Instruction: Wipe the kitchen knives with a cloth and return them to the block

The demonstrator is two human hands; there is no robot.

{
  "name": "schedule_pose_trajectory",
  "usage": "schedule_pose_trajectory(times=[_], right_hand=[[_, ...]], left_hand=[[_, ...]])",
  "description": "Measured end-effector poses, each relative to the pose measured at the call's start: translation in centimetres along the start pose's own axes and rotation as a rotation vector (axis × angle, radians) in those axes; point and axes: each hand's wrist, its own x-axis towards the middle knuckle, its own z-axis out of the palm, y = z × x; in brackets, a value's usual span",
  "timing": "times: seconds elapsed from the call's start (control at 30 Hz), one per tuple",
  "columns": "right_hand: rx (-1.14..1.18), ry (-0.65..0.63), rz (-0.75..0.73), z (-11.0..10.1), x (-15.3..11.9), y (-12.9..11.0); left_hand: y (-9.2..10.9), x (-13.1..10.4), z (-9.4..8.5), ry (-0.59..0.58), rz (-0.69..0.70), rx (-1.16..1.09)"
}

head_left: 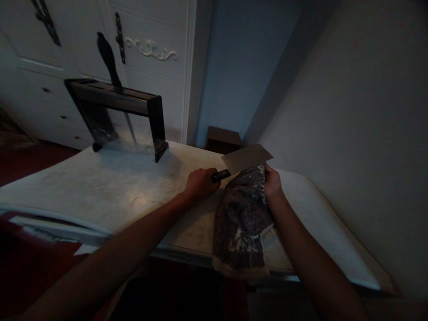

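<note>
My left hand (pixel 201 183) is closed around the dark handle of a cleaver (pixel 247 158), whose broad blade points right above the table. A dark patterned towel (pixel 242 218) hangs from my right hand (pixel 273 182), which grips its top edge close under the blade. The towel's upper edge meets the lower edge of the blade. Its lower end drapes over the front edge of the white table (pixel 133 196). The fingertips of my right hand are partly hidden behind the towel.
A black knife stand (pixel 117 96) with clear panels and a black-handled knife (pixel 107 55) in it stands at the table's back left. Behind are white cabinets (pixel 157 31) and a small brown box-like piece (pixel 224 136). A pale wall (pixel 351 111) borders the right.
</note>
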Motion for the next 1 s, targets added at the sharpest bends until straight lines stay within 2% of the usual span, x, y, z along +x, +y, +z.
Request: schedule_pose_trajectory(times=[0.17, 0.3, 0.53, 0.7, 0.83, 1.0], right_hand=[[0.085, 0.08, -0.205, -1.4, 0.8, -1.1], [0.138, 0.098, -0.273, -2.2, 1.0, -2.0], [0.051, 0.229, -0.229, -1.6, 0.5, -1.4], [-0.028, 0.238, -0.174, -0.5, 0.2, 0.0], [-0.043, 0.229, -0.147, -0.1, 0.0, 0.3], [-0.041, 0.162, -0.059, 0.2, -0.2, 0.1]], left_hand=[[-0.1, 0.0, 0.2, -0.025, 0.029, 0.008], [-0.1, -0.1, 0.3, -0.037, 0.0, -0.017], [-0.7, 0.4, 0.6, 0.041, -0.17, -0.139], [-1.4, 1.1, 0.8, 0.094, -0.281, -0.238], [-1.3, 1.0, 0.6, 0.086, -0.267, -0.222], [-0.8, 0.5, 0.3, 0.017, -0.136, -0.175]])
